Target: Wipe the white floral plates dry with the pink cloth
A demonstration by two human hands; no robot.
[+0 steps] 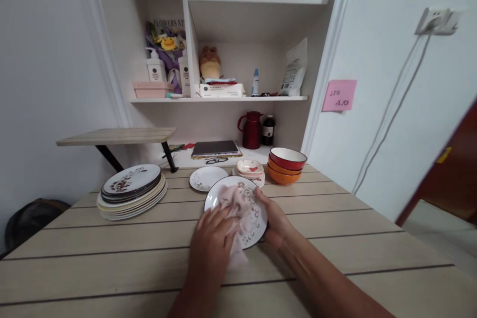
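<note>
A white plate with a dark rim and a brown floral pattern is tilted toward me above the table. My right hand grips its right edge, thumb near the rim and the other fingers hidden beneath. Against the plate's face, my left hand presses a crumpled pale pink cloth, whose lower end hangs below the rim. Just behind lies another white floral plate, flat on the table. Small patterned dishes sit stacked behind the held plate.
On the left of the wooden table stands a stack of several plates, near a small raised wooden shelf. Red and orange bowls are stacked at the back right. Beyond are a dark red jug, a dark bottle and glasses.
</note>
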